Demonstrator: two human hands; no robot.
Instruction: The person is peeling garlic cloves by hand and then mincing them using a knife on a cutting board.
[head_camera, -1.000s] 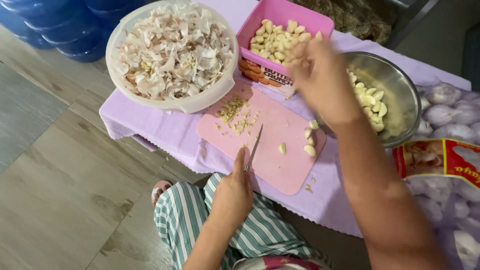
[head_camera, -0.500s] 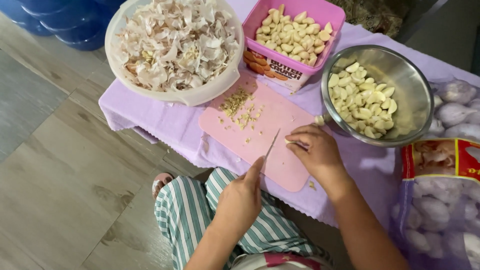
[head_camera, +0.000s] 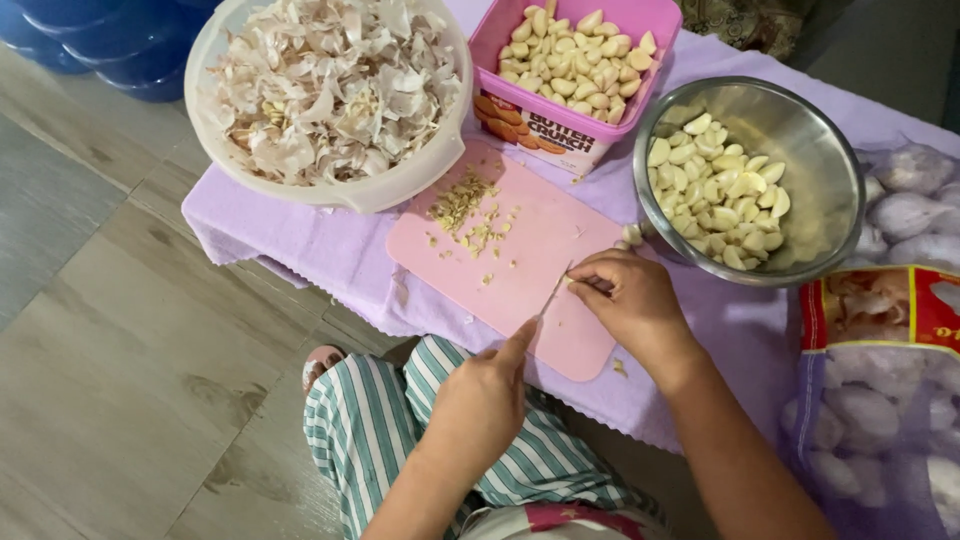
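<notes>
Garlic clove pinched under the fingertips of the right hand, pressed onto the pink cutting board, mostly hidden by those fingers. Knife gripped in the left hand, forefinger laid along the spine, thin blade slanting up to meet the clove just beside the right fingertips. Both hands closed: left clenched round the knife handle, right curled down over the clove. Beyond the left hand, toward the far end of the board, a scatter of trimmed garlic bits. Just past the right hand, touching the board's edge, a steel bowl half full of peeled cloves; one loose clove between that bowl and the right knuckles. Farther off, beyond the board, a pink tub of peeled cloves, and beside it, up and away from the left hand, a large white basin heaped with papery garlic skins. Outside the right forearm, a mesh sack of garlic bulbs with a red label, more bulbs above it. Under everything, a table draped in lilac cloth. Below the left wrist, striped green-and-white trousers, a bare foot on the grey wood-look floor. Blue water jugs at the far corner.
</notes>
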